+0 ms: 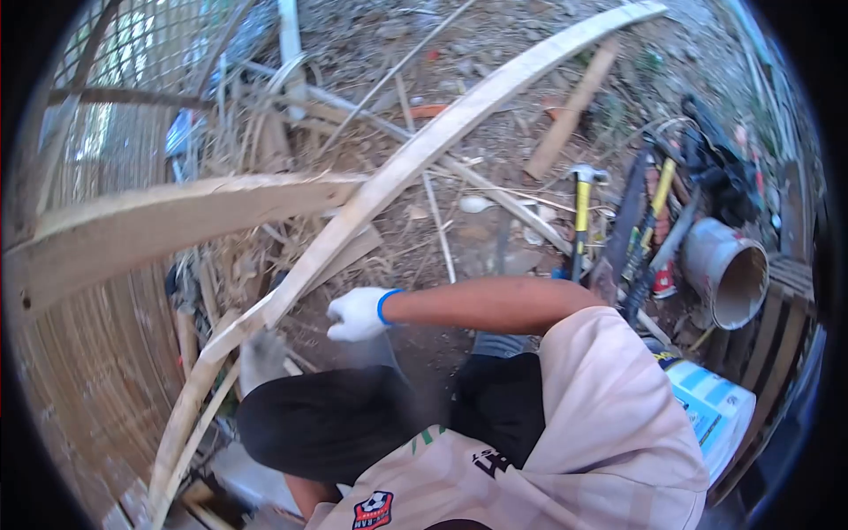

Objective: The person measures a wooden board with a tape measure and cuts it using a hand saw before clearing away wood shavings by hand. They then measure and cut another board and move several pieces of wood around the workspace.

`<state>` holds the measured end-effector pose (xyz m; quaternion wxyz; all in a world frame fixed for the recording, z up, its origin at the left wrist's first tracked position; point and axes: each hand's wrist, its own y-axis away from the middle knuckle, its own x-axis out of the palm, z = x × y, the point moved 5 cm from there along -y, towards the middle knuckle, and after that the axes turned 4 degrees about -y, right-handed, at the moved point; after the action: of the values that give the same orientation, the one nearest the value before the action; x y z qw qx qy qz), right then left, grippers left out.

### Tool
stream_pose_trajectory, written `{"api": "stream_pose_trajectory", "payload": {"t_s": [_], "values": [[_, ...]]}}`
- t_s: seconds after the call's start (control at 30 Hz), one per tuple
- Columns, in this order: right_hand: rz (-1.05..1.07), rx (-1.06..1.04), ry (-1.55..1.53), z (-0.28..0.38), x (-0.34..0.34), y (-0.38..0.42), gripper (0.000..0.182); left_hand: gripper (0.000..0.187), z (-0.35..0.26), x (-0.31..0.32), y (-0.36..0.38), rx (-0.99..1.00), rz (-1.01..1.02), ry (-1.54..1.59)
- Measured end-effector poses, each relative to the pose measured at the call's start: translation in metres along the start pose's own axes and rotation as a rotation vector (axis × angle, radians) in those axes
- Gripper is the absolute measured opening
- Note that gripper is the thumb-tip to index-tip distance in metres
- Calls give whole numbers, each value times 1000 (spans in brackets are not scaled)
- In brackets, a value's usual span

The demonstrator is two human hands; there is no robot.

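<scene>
A long pale wooden strip [424, 146] runs diagonally from the upper right down to the lower left, with a notched or broken-looking spot beside my left hand. My left hand [262, 358], gloved and smeared by motion, is just below that spot; its fingers are not clear. My right hand [358, 315], in a white glove with a blue cuff, is right of the strip and apart from it. Its fingers are curled, and whatever they may hold is hidden. Behind both hands, a thick wooden beam [185, 212] reaches in from the left and meets the strip.
A yellow-handled hammer [581, 212] stands right of centre, near several other tools. Further right lie an open bucket [726, 274] and a white-and-blue container [714, 402]. A short board [574, 110] rests on littered ground. Bamboo slat wall [106, 380] borders the left.
</scene>
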<state>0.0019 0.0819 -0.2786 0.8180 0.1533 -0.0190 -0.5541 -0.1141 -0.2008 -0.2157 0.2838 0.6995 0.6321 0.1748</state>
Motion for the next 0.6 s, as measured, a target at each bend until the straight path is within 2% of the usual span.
{"api": "stream_pose_trajectory", "payload": {"t_s": [0.03, 0.1, 0.17, 0.2, 0.27, 0.33, 0.37, 0.4, 0.47, 0.5, 0.53, 0.6], "values": [[30, 8, 40, 2, -7, 8, 60, 53, -19, 0, -10, 23, 64, -59], [79, 38, 92, 1, -16, 28, 59, 51, -66, -3, -15, 24, 67, -274], [-105, 105, 26, -3, -36, 48, 58, 50, -122, 12, 12, 171, 31, -590], [-193, 132, -4, -6, -42, 56, 57, 51, -146, 25, 33, 331, 50, -748], [-437, 134, -238, -2, -61, 84, 53, 53, -176, 84, 83, 470, 17, -793], [-744, 68, -405, -4, -68, 119, 53, 51, -189, 113, 104, 616, 208, -896], [-827, 86, -443, -13, -67, 132, 53, 43, -188, 140, 122, 678, 219, -983], [-907, 104, -487, -22, -64, 147, 53, 41, -185, 169, 137, 671, 369, -1139], [-976, 275, -428, -24, -61, 183, 52, 38, -174, 217, 157, 666, 693, -1440], [-1038, 301, -394, -29, -53, 198, 51, 37, -162, 228, 156, 607, 734, -1450], [-1103, 327, -353, -36, -43, 211, 49, 33, -152, 232, 153, 650, 850, -1521], [-1256, 353, -470, -45, -17, 236, 47, 29, -138, 232, 153, 764, 1025, -1636]]}}
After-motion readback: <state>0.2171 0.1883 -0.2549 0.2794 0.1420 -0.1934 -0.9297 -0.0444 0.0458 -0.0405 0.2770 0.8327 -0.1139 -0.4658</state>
